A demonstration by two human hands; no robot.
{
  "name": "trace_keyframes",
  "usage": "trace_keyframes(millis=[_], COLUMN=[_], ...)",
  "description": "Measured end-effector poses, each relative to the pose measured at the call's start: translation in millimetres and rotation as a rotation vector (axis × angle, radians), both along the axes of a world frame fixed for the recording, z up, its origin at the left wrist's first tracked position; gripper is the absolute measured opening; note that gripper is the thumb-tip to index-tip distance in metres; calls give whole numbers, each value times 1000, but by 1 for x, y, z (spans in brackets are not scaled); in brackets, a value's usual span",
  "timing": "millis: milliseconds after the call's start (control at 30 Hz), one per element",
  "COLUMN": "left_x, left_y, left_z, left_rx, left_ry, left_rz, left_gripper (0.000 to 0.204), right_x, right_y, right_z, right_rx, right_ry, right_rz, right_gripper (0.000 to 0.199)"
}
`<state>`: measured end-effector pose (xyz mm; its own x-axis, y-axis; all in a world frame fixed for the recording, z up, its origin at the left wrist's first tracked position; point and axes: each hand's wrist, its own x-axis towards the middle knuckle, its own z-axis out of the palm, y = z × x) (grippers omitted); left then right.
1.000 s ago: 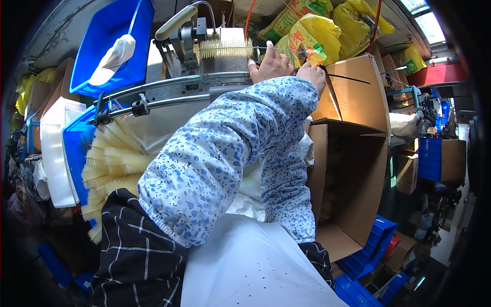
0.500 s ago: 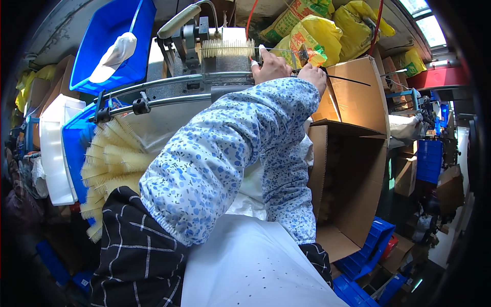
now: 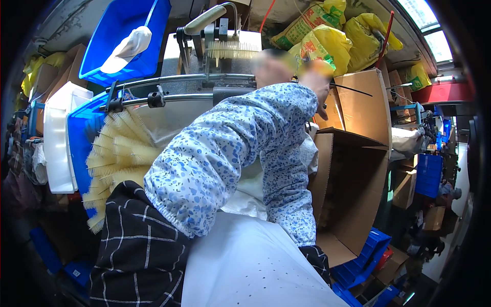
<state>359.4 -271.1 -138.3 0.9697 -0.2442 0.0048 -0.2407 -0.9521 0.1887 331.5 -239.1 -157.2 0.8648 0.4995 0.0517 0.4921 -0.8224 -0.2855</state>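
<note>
Machine rail (image 3: 174, 82), open box (image 3: 353, 169) alongside.

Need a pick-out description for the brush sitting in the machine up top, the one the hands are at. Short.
Start at the grey machine at the top centre, above the two horizontal metal rails. Just right of its pale lever handle sits a brush held with its cream bristles pointing down, left of the blurred left hand. Unlike the loose brushes piled lower left, it is mounted and alone.
</note>
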Motion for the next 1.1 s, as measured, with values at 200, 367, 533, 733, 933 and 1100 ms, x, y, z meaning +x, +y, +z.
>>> trace_keyframes(millis=[200,367,533,733,933,1100], left_x=[-3,-8,-15,-20,-23,-28], left_y=[6,10,20,24,37,47], left_z=[-2,0,2,7,16,17], left_rx=[-2,-38,-75,-84,-65,-44], left_ry=[-10,-37,-45,-6,-29,9], left_rz=[8,26,45,53,65,98], left_gripper=[97,92,88,85,82,84], right_x=[-1,-6,-15,-23,-25,-31], right_y=[4,9,18,25,41,49], right_z=[-5,-3,6,4,21,21], right_rx=[36,55,78,90,59,79], right_ry=[-26,-29,13,-77,40,39], right_rz=[10,11,32,8,17,38], right_gripper=[38,36,36,21,29,28])
